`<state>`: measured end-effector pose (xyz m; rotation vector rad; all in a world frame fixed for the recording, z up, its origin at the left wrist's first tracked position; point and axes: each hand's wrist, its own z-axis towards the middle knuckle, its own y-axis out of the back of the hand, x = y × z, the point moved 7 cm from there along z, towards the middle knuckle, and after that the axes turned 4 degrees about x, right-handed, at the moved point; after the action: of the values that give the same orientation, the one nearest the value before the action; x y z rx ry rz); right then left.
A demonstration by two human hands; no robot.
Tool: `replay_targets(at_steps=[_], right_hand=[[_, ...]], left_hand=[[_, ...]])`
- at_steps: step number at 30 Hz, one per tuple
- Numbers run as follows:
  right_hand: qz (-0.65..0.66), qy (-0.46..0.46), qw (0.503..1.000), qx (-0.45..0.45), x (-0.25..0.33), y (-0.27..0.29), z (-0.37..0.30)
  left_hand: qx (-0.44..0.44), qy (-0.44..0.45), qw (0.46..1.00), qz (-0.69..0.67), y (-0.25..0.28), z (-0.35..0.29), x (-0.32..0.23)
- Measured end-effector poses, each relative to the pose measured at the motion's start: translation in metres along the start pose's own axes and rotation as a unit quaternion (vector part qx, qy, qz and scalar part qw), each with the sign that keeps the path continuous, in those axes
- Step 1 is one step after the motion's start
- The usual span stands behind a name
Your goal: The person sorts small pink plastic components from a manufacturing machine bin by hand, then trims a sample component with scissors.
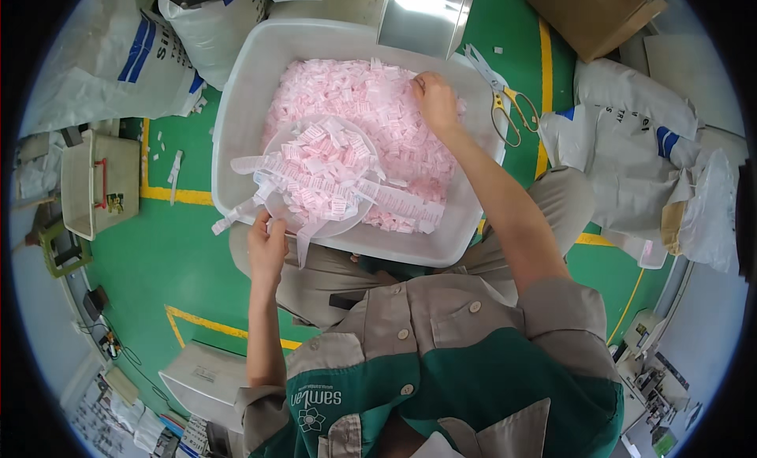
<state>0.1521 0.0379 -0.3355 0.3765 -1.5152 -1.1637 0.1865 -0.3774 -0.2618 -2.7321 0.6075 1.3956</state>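
Observation:
A large white tub holds a heap of small pink-and-white printed sachets. Above its near left part is a translucent round bowl, filled with more sachets, some in long strips that hang over the rim. My left hand is closed at the bowl's near left rim, with the fingertips partly hidden. At the far right of the heap, my right hand has its fingers curled down onto the sachets. Whatever is between those fingers is too small to make out.
Yellow-handled scissors lie on the tub's right rim. A shiny metal container stands at the far edge. White sacks and a grey-white sack flank the tub, with a cardboard box at far right and a bin at left.

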Motion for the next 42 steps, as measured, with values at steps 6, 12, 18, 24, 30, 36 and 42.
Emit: replay_targets(at_steps=[6,12,18,24,30,36,42], right_hand=[[0.132,-0.022,0.989,-0.067,0.023,0.040,-0.015],[0.290,0.053,0.952,0.080,0.154,0.082,-0.064],[0.206,0.084,0.973,0.068,0.128,0.079,-0.033],[-0.128,-0.022,0.985,0.114,0.010,0.018,0.001],[-0.136,-0.016,0.989,0.052,-0.005,0.021,0.001],[0.076,-0.002,0.997,0.022,0.060,0.080,-0.030],[0.256,0.081,0.924,0.274,0.143,0.061,-0.061]], left_hand=[[-0.008,-0.006,1.000,0.016,0.001,0.001,0.000],[-0.002,-0.022,0.999,0.033,-0.010,0.003,0.000],[-0.009,-0.059,0.997,0.053,-0.008,0.007,0.008],[0.005,-0.024,1.000,0.015,-0.013,0.005,0.011],[-0.006,-0.039,0.999,0.019,-0.010,0.004,0.013],[-0.007,-0.028,0.998,0.062,-0.008,0.007,0.015],[-0.013,-0.037,0.997,0.060,-0.009,0.006,0.020]])
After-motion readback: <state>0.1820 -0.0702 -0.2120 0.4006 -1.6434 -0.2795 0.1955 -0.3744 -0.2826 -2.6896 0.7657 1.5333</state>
